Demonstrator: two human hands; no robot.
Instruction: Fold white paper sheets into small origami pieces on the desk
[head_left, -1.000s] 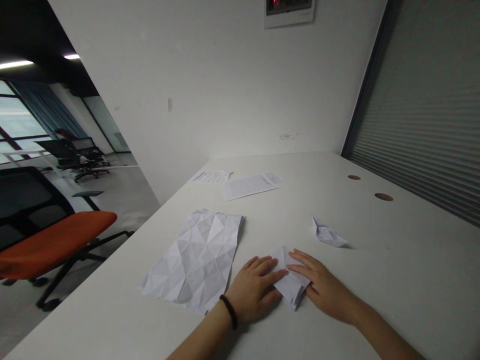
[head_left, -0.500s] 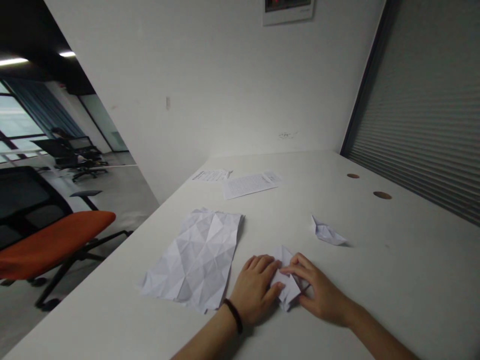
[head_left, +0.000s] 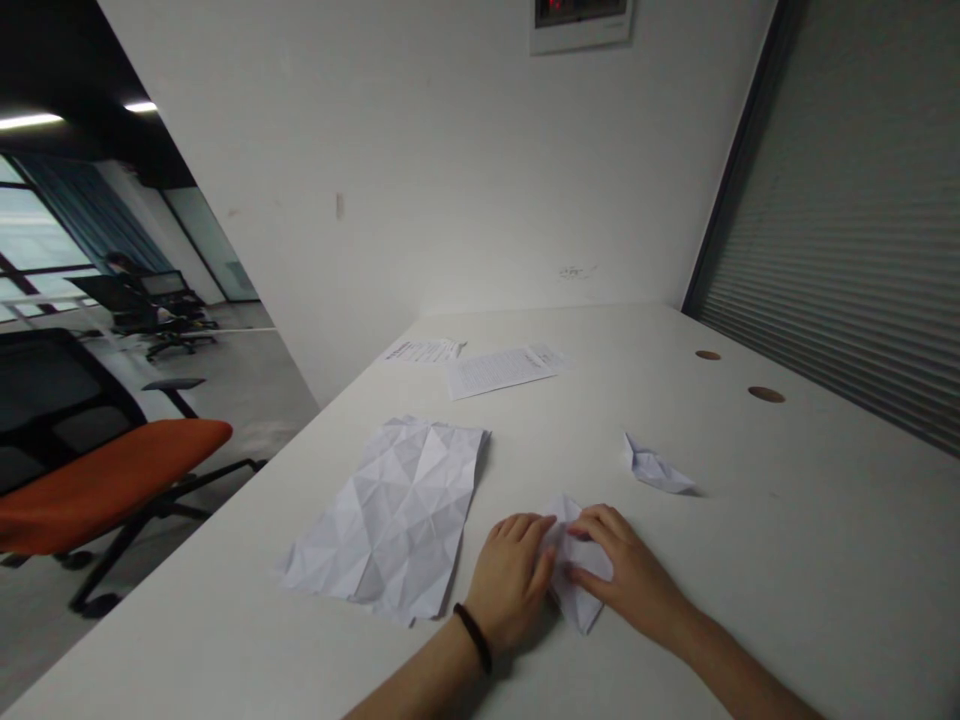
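Desk [head_left: 750, 520], white and flat, is carrying our small folded white paper piece [head_left: 576, 590] near its front edge. Left hand [head_left: 510, 585] and right hand [head_left: 634, 580] are pinching it closed-fingered; it looks light and limp, and we judge it best held at the creased edges.

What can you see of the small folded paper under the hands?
The folded paper is white, thin and creased into several layers, with a pointed corner toward the camera and another tip poking out above the fingers. It lies flat on the white table, right of the big creased sheet. The left hand presses its left side, the right hand covers its right; most of it is hidden.
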